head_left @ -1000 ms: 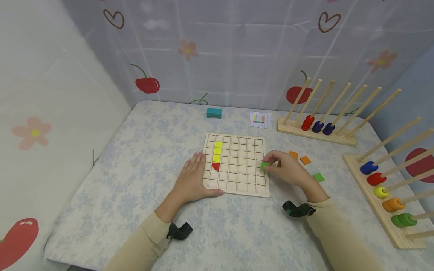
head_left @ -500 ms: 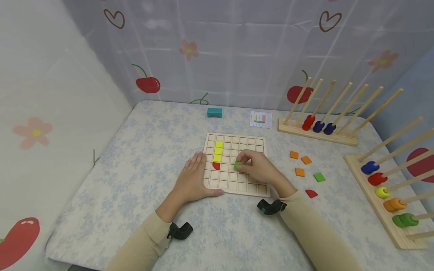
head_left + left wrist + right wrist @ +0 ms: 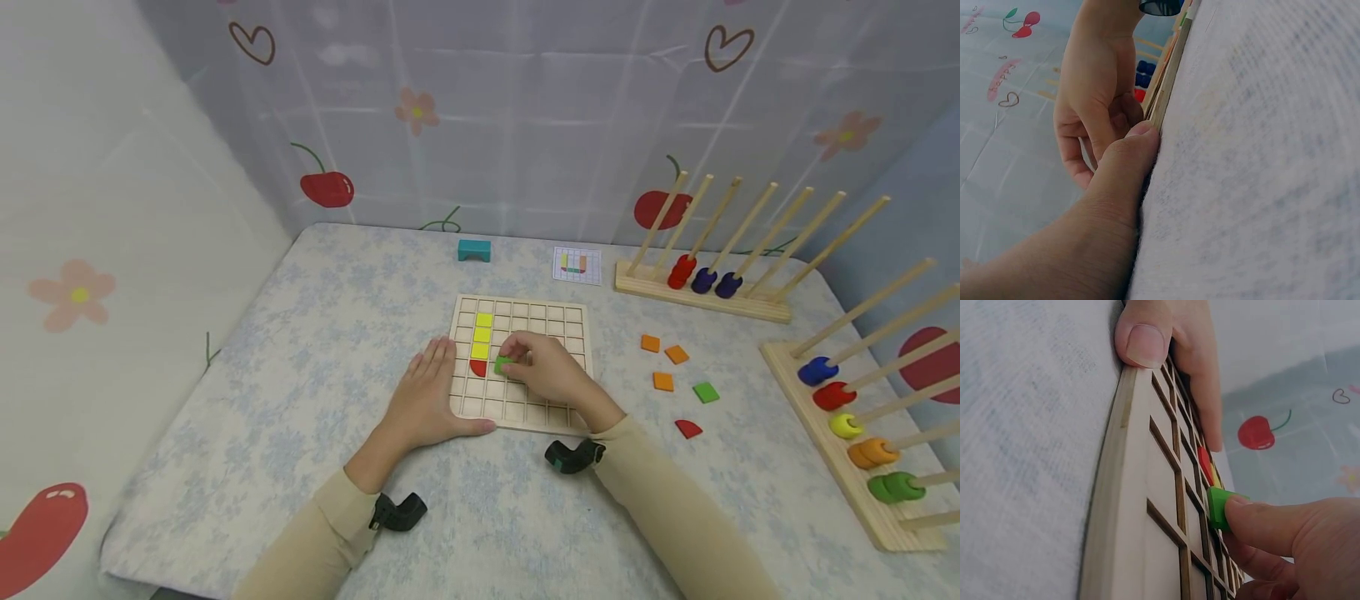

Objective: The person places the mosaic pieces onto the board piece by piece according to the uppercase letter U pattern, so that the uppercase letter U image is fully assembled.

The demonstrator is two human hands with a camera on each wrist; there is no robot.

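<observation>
My right hand [image 3: 546, 367] pinches a green square tile [image 3: 1217, 509] between thumb and fingers, over the wooden grid board [image 3: 555, 313]. That tile is just right of a red quarter-circle tile [image 3: 478, 367] lying in the grid. Above the red piece, a column of yellow tiles [image 3: 482, 334] fills cells of the board. With fingers straight, my left hand [image 3: 426, 398] rests along the board's left side, its thumb at the front edge. In the left wrist view the left thumb [image 3: 1129, 153] touches that edge.
Loose orange tiles [image 3: 663, 382], another green tile [image 3: 706, 392] and a red quarter-circle [image 3: 687, 428] lie right of the board. Behind it are a teal block [image 3: 474, 250] and a pattern card [image 3: 577, 265]. Two peg racks with beads [image 3: 705, 298] stand at the right.
My right hand has carried the green tile leftward from the board's right edge to beside the red quarter-circle. The left hand has stayed in place.
</observation>
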